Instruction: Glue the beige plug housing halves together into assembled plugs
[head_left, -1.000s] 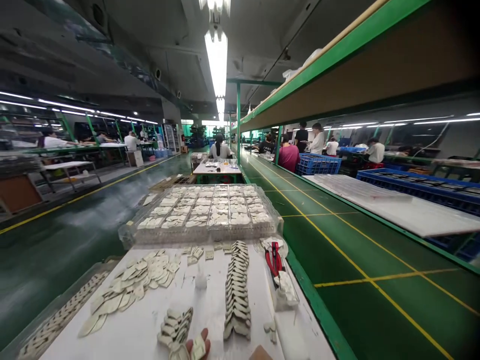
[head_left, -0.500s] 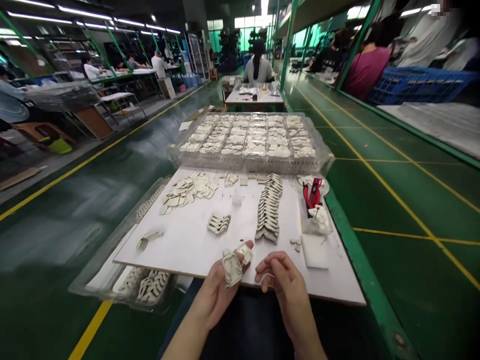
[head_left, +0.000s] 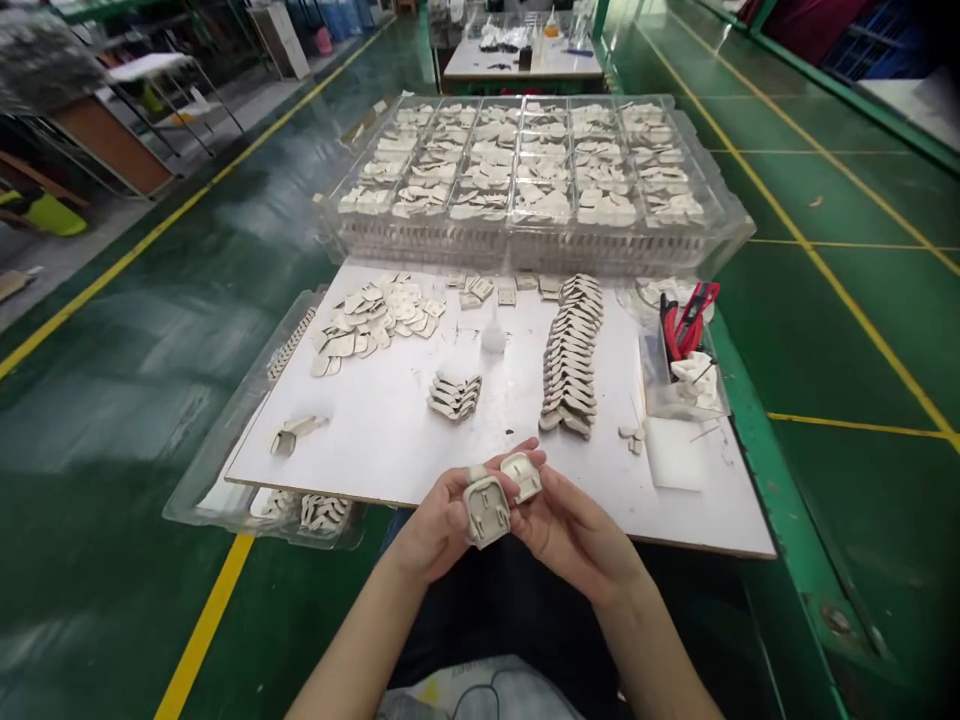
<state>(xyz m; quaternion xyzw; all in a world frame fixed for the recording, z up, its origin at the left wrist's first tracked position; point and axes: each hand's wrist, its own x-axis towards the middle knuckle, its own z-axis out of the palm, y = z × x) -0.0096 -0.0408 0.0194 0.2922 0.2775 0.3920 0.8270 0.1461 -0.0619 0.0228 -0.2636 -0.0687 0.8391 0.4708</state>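
Observation:
My left hand (head_left: 439,528) is closed on a cream plastic part (head_left: 487,510), a squarish shell with raised ribs and slots inside. Beside it a smaller cream part (head_left: 520,478), rounded at the top, sits between both hands. My right hand (head_left: 574,530) has its fingers closed round this smaller piece; whether the two parts are joined is hidden by the fingers. Both hands are just over the near edge of the white board (head_left: 390,440). Beyond them lie a short row of nested cream parts (head_left: 454,396) and a long curved row of similar parts (head_left: 571,350).
A loose pile of cream pieces (head_left: 375,320) lies at the back left, near a small translucent bottle (head_left: 493,335). Clear trays (head_left: 517,240) filled with parts stand behind. On the right are a bin (head_left: 679,400) with red-handled pliers (head_left: 681,330) and a white pad (head_left: 675,455).
My right hand has moved left to meet my left hand and now grips the smaller part. The camera has tilted downward, so the room's far end has left the view.

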